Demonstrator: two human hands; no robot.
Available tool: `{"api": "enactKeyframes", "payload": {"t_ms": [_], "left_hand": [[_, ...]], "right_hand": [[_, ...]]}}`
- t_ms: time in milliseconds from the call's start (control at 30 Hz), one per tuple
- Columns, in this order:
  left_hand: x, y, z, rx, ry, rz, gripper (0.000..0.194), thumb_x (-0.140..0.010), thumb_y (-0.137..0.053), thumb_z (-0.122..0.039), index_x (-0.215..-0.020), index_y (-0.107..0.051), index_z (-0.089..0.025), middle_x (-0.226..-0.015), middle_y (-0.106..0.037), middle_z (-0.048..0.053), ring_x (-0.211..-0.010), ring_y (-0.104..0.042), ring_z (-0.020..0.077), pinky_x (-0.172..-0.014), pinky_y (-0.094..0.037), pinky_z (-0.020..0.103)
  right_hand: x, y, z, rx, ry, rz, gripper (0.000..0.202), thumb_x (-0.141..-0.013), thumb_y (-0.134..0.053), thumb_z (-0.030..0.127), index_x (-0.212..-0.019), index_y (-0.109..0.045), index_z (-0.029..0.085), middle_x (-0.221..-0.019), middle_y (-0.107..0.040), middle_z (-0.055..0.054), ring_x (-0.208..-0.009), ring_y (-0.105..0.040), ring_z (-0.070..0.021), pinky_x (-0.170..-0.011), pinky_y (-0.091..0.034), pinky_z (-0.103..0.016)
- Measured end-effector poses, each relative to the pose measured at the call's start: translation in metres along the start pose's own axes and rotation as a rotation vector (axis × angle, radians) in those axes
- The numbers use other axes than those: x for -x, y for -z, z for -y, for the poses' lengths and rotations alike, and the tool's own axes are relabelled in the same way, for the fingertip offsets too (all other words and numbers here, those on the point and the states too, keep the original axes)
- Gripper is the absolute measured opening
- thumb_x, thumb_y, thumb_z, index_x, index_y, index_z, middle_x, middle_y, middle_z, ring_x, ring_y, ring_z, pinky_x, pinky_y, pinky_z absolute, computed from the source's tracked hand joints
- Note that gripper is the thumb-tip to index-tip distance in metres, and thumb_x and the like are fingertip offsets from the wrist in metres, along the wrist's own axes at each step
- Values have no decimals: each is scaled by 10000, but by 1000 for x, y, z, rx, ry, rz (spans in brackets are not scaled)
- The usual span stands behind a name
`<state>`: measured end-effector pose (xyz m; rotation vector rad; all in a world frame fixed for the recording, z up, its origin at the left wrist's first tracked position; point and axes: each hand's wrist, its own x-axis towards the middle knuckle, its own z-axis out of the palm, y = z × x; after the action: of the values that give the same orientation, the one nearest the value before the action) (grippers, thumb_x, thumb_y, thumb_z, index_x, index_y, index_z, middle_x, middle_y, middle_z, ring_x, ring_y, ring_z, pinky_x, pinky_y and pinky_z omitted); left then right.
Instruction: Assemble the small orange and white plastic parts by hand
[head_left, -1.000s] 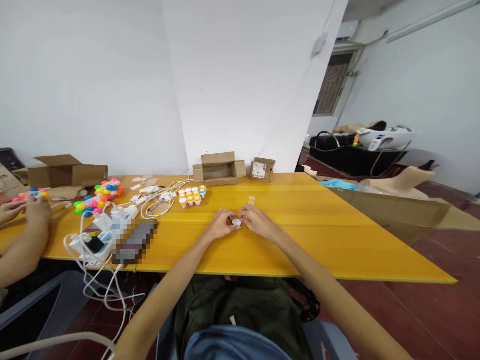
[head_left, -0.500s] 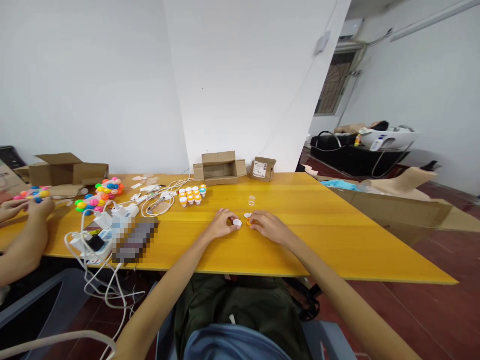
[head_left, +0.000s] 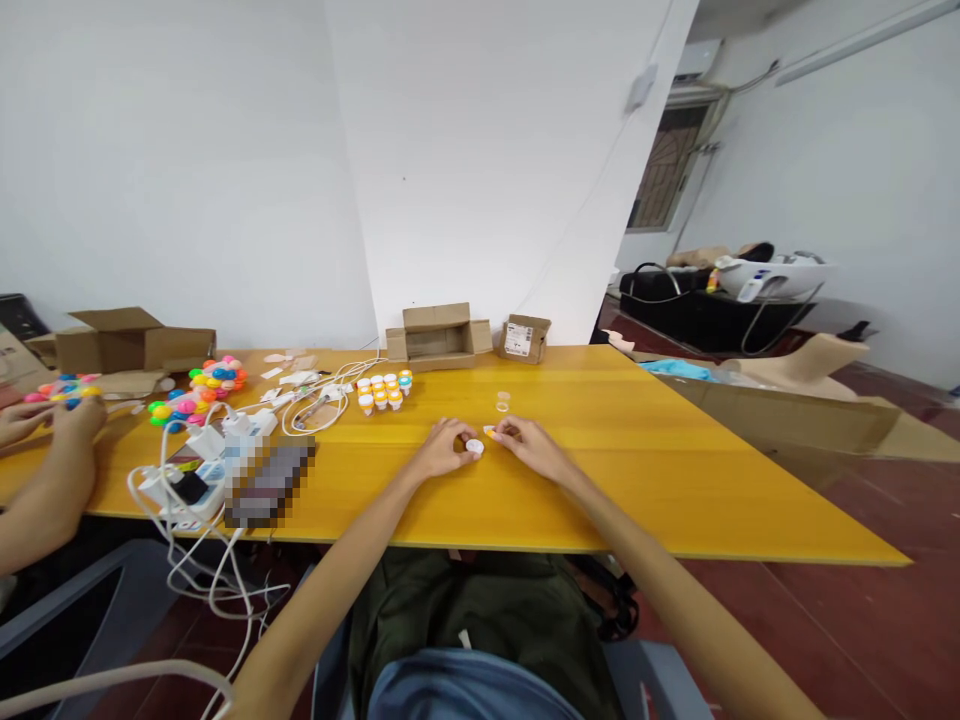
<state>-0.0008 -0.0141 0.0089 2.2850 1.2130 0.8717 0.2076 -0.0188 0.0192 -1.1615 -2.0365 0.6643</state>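
Note:
My left hand (head_left: 444, 447) is closed on a small round white piece (head_left: 474, 447), pinched between thumb and fingers just over the table. To its right, my right hand (head_left: 529, 445) pinches a small orange-and-white piece (head_left: 490, 432); the fingertips cover part of it, and its exact kind is too small to make out. A short clear plastic cup-like piece (head_left: 503, 402) stands on the yellow table (head_left: 637, 460) beyond my right hand. Farther left sits a tight group of small white-and-orange capped containers (head_left: 384, 392), one with a teal top.
Two open cardboard boxes, a wider one (head_left: 439, 338) and a smaller one (head_left: 525, 338), stand by the wall. On the left lie a power strip (head_left: 225, 465) with tangled white cables, a pixelated dark object (head_left: 271, 482) and colourful balls (head_left: 184, 408). Another person's hands (head_left: 79, 415) work at far left.
My right hand has shifted slightly away from me and lifted the orange piece off its earlier spot, against the small white bit. My left hand stays in place with the round white piece.

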Motion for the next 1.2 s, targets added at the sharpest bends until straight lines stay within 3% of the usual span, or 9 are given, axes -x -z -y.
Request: {"api": "enactKeyframes", "payload": {"t_ms": [233, 400, 667, 1200], "left_hand": [[0, 0, 0, 2, -3, 0, 215, -722, -726, -272, -928, -692, -222, -868, -666, 20, -915, -576, 216, -905, -433, 369], [0, 1, -1, -10, 2, -7, 222, -709, -730, -248, -925, -686, -218, -870, -671, 17, -903, -580, 212, -906, -436, 365], [-2, 0, -1, -24, 12, 5, 186, -711, -722, -242, -888, -674, -210, -875, -671, 14, -905, -581, 213, -918, -431, 368], [-3, -1, 4, -53, -10, 5, 161, -744, -711, -283, -893, -686, -228, -961, -648, 33, -961, -565, 224, -941, -444, 383]], "right_hand": [[-10, -12, -6, -186, -56, -68, 247, -813, -533, 443, -722, -513, 214, -726, -644, -16, -746, -616, -188, -760, -489, -332], [-13, -15, -8, -319, -99, -35, 310, -773, -577, 513, -719, -515, 214, -708, -645, -20, -737, -633, -196, -755, -504, -350], [-14, -28, -17, -422, -59, -83, 457, -733, -604, 669, -728, -550, 215, -719, -654, -21, -730, -625, -194, -736, -502, -342], [-13, -30, -17, -482, -31, -140, 375, -698, -653, 584, -688, -538, 227, -692, -628, -3, -713, -601, -189, -739, -492, -354]]}}
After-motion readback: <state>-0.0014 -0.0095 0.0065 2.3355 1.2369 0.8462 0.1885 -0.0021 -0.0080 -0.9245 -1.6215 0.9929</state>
